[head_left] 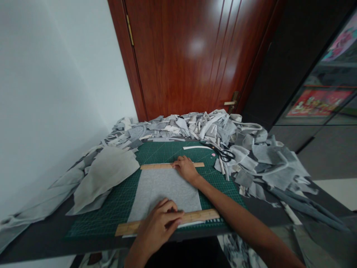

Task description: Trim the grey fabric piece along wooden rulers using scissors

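Left hand (159,222) on near ruler (200,215); right hand (185,169) on far ruler (156,166); grey cloth (163,188) between.

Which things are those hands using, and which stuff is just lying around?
In use:
near ruler, under the left hand
far ruler, under the right hand
grey cloth
green mat

Probably just lying about:
scissors
white strip
fabric scraps

A plain white wall (55,74) fills the upper left of the frame. A glossy reddish-brown wooden door (178,59) stands at upper centre, its surface catching soft white reflections, with a metal lever handle (231,103) low on its right side. A tall dark cabinet (279,70) with glass panes leans across the upper right. A dark grey tabletop (36,238) spans the lower frame.
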A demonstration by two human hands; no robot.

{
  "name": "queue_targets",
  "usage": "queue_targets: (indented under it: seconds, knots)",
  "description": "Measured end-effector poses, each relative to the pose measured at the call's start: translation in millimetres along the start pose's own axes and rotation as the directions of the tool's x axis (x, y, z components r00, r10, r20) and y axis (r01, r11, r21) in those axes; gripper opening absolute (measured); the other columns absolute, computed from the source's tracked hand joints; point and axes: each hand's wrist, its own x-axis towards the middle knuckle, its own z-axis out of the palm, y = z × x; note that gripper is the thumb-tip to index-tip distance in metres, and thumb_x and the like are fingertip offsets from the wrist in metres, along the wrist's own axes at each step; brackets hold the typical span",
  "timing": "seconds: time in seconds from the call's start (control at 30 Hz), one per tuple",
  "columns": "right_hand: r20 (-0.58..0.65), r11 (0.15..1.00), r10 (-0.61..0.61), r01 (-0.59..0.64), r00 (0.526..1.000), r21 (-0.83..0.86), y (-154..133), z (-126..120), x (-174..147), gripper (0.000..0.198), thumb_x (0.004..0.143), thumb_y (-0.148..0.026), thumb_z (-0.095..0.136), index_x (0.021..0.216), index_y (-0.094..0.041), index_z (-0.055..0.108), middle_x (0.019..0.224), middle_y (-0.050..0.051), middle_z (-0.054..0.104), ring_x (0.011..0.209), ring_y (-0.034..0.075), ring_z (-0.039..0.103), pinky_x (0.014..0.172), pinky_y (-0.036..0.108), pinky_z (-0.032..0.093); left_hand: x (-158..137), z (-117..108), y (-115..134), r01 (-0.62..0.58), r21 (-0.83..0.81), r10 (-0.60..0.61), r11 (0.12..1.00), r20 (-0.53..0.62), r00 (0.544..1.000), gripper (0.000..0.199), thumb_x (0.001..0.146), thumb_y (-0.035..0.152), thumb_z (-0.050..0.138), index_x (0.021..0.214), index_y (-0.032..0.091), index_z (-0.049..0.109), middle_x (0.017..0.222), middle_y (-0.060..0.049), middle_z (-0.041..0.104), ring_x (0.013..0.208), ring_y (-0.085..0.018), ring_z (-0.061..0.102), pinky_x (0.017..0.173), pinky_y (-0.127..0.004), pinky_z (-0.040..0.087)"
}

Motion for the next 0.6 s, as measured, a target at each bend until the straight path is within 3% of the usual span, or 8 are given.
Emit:
queue_targets:
  seconds: [0.27,0.6]
  knots:
    - [-0.007,0.999,0.047,-0.047,0.999,0.009,0.9,3.8,3.8,0.025,0.104,-0.026,0.055,0.113,-0.027,0.078,0.112,0.008,0.068,0.112,0.025,0.055,0.095,0.039,0.045,-0.8,0.3,0.0,0.012,0.003,-0.012,1.0,-0.009,1.0,0.026,0.097,0.018,0.066,0.116,0.031,0.077,0.102,-0.002,0.068,0.104,-0.019,0.06,0.09,-0.032,0.051]
    - [-0.08,0.987,-0.023,0.036,0.997,0.158,16.8,13.4,3.2,0.02,0.1,-0.022,0.062,0.11,-0.025,0.079,0.105,0.008,0.066,0.105,0.022,0.053,0.091,0.035,0.04,-3.7,3.2,-2.9,-0.033,0.057,0.032,0.998,0.018,0.999,0.028,0.101,0.022,0.061,0.124,0.031,0.074,0.104,-0.004,0.066,0.105,-0.021,0.059,0.09,-0.034,0.051]
